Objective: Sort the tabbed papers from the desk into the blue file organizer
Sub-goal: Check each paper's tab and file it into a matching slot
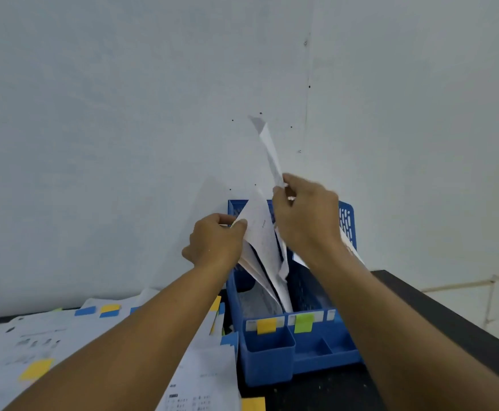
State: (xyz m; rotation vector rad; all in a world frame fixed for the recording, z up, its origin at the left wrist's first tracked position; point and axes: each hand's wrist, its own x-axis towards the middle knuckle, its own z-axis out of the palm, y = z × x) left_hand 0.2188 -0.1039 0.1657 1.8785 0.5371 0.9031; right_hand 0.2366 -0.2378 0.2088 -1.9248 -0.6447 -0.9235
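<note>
Both hands work over the blue organizer (298, 355), which stands on the dark tabletop (438, 315) against a pale wall (123, 114). The left hand (215, 241) has its grip closed on the upper edge of a bundle of sheets (261, 250), thumb on the near face and fingers behind, so the bundle leans to the left in the organizer's left slot. The right hand (304, 215) pinches a single sheet (270, 152) between thumb and fingers; that sheet sticks up past the organizer's back wall, seen almost edge-on, its top corner folded over. Its lower part runs down between the hands into the slot beside the bundle.

On the organizer's front divider sit a yellow tab (266, 326) and a green tab (303, 322), above small front cups. Left of the organizer, loose papers (49, 336) lie spread on the tabletop, partly under the left forearm, carrying blue tabs (85, 310) and yellow tabs (36, 369). Another yellow tab (253, 404) shows at the bottom edge, near the organizer's front.
</note>
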